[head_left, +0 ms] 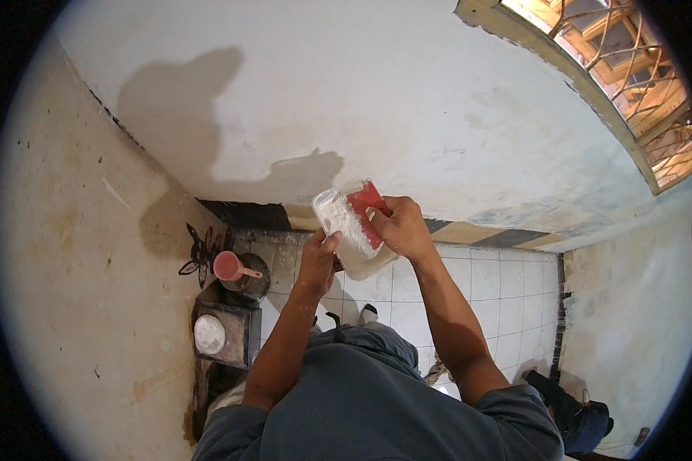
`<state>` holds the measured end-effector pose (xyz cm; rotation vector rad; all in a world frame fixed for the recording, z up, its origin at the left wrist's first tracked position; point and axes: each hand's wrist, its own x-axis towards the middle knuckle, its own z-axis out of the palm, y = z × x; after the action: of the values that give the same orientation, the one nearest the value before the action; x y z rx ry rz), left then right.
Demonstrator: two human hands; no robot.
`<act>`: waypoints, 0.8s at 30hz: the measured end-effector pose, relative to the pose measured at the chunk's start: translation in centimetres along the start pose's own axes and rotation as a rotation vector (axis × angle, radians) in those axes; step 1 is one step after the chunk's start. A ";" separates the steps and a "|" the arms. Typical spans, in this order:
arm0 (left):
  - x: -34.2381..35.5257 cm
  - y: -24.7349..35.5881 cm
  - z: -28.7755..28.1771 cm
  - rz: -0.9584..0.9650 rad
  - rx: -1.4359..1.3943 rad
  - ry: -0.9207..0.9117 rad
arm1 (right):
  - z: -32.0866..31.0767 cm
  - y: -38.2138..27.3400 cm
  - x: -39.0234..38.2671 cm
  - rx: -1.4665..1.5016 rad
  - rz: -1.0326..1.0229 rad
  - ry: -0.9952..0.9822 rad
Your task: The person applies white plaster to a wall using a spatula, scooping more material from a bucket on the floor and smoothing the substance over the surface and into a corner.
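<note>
My left hand [319, 261] grips the near-left side of a clear plastic tub [370, 266], its fingers wrapped around the wall. White paste or filler [338, 219] lies inside the tub. A flat red scraper [364, 201] is pinched in my right hand [402, 227], thumb on its face. The scraper's edge rests in the white paste, over the tub's right part. Both hands hold these in front of my body, near the wall. Part of the left fingers is hidden behind the tub.
A pink dipper [228, 266] sits on a dark round container at the left. Below it, a white rounded thing [209, 334] lies on a dark box [242, 330]. A patchy white wall [407, 92] rises ahead, with a grilled window [630, 69] upper right. A dark bundle [580, 415] lies lower right.
</note>
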<state>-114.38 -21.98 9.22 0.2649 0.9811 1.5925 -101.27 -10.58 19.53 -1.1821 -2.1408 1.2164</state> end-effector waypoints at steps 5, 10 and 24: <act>0.3 -0.4 -0.8 -0.019 0.047 -0.022 | 1.1 1.4 0.3 0.018 -0.063 -0.064; 0.0 0.2 0.0 -0.022 0.030 0.038 | -0.6 1.4 0.1 0.003 -0.072 0.035; -0.2 0.6 1.2 -0.025 0.062 0.009 | -0.3 0.6 -0.5 -0.052 0.012 0.085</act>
<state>-113.98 -21.62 10.42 0.2873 1.0378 1.5440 -100.48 -10.66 19.23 -1.2470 -2.1177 1.1011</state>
